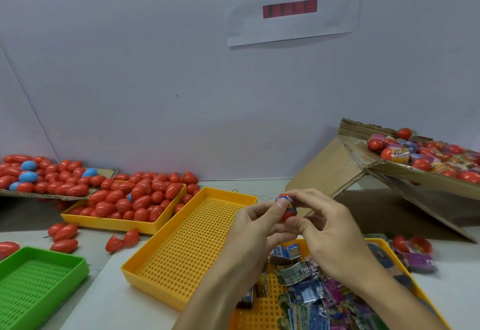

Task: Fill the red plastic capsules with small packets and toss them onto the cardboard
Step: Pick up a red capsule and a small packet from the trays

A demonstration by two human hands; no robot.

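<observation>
A white paper sign on the wall is showing the characters 套膜 above a red bar whose writing is too blurred to read. Over the table, the left hand and right hand are both pinching one red plastic capsule with a printed packet showing in it; its print is unreadable. Three yellow perforated trays are lying below: one holding red capsules, one bare, one holding small foil packets. A green perforated tray is sitting at the near left edge. Filled capsules are resting on the tilted cardboard sheet at the right.
</observation>
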